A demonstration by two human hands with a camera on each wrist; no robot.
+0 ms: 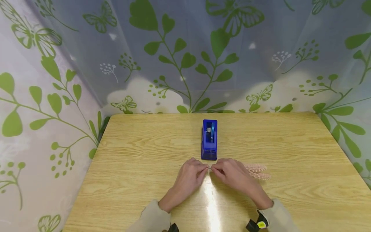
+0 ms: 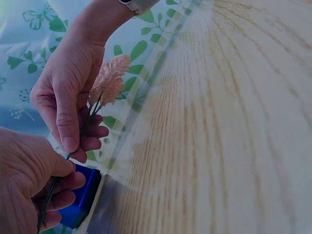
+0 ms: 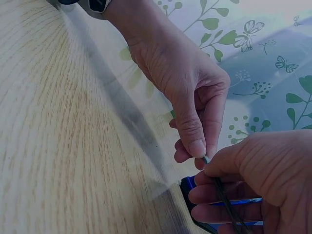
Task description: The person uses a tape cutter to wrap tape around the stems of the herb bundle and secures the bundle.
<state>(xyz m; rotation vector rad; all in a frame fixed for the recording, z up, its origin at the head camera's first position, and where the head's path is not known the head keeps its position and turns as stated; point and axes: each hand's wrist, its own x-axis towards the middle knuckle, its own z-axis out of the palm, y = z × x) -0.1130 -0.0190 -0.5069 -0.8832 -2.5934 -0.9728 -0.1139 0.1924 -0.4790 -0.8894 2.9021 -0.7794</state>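
Note:
Pink fluffy flower sprigs (image 1: 256, 170) with thin dark green stems (image 3: 223, 195) lie crosswise low over the table, heads to the right. My left hand (image 1: 188, 175) pinches the stems between thumb and fingers, and their thin ends stick out to its left. Close beside it, my right hand (image 1: 236, 175) pinches the same stems nearer the flower heads. The two thumbs almost meet, leaving a short piece of stem showing between them. A small pale bit at the fingertips is too small to identify. Just beyond both hands stands a blue tape dispenser (image 1: 209, 148).
The wood-grain table (image 1: 139, 141) reaches back to a curtain (image 1: 185, 80) with green leaves and butterflies, which also hangs along both sides. Light glares off the tabletop between the forearms. A dark strap device (image 1: 256, 224) is on the right wrist.

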